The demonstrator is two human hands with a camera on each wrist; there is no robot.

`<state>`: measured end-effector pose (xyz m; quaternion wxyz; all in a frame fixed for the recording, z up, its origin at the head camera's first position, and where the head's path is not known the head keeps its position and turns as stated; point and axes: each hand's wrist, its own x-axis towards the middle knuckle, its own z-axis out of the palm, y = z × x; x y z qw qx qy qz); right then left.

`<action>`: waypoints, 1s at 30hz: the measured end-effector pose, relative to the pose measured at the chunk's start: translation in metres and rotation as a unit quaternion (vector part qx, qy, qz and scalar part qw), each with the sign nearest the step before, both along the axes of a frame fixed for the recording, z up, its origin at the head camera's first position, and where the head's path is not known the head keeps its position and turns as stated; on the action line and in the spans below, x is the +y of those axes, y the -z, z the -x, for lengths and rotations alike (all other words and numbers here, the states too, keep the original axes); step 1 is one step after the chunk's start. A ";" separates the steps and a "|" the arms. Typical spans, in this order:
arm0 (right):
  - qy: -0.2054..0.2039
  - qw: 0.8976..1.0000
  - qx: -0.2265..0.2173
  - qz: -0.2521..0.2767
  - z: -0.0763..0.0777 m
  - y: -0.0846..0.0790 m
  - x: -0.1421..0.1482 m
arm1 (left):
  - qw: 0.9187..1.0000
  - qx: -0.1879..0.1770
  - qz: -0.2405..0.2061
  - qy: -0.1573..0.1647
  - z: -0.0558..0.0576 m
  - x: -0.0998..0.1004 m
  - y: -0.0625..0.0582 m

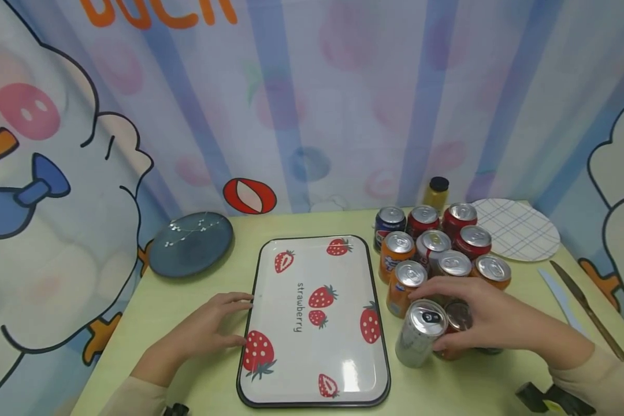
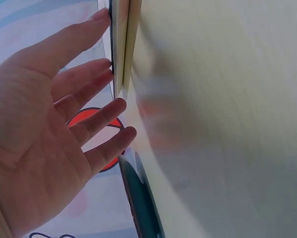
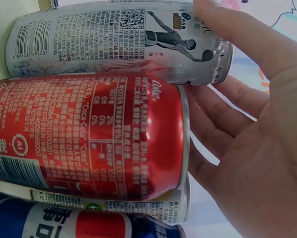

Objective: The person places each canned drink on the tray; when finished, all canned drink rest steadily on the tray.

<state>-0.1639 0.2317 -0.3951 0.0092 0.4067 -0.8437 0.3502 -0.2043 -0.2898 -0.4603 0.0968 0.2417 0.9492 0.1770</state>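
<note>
My right hand grips a silver drink can near its top, thumb on one side and fingers round the other. In the right wrist view this can shows a barcode and a printed figure with a ball. A red Coca-Cola can stands right beside it. At the left long edge of a white strawberry-print tray, my left hand has its fingers loosely extended, fingertips right at the rim. The left wrist view shows that hand with its palm bare.
Several drink cans, among them an orange can and a red can, crowd the tray's right side. Behind are a black-capped bottle and a checked plate. Two knives, one a brown knife, lie right. A dark plate sits back left.
</note>
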 end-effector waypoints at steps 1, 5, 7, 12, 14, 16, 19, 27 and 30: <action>0.003 1.000 -0.001 -0.001 0.000 0.001 0.000 | 1.000 0.002 -0.003 0.004 0.001 0.000 0.000; 0.023 1.000 0.005 0.005 0.000 0.003 0.000 | 0.999 0.021 -0.006 0.023 0.004 -0.001 0.000; 0.034 0.999 0.007 0.011 0.000 0.004 -0.001 | 0.999 0.026 -0.006 0.028 0.005 -0.001 -0.001; 0.058 0.998 -0.002 0.028 -0.001 0.008 -0.006 | 1.000 0.017 -0.005 0.026 0.006 -0.003 0.001; 0.071 0.997 -0.003 0.032 -0.002 0.008 -0.010 | 1.000 0.014 -0.004 0.021 0.006 -0.004 0.001; 0.087 0.996 -0.002 0.038 -0.002 0.008 -0.015 | 1.000 0.008 -0.003 0.012 0.005 -0.004 0.002; 0.116 0.992 -0.012 0.053 -0.003 0.005 -0.024 | 1.000 0.000 -0.002 -0.002 0.004 -0.003 0.002; 0.179 0.980 -0.023 0.087 0.001 -0.005 -0.063 | 1.000 0.010 -0.011 0.006 0.006 -0.002 0.000; 0.203 0.972 -0.035 0.109 0.007 -0.005 -0.084 | 1.000 0.016 -0.010 0.011 0.007 -0.003 0.001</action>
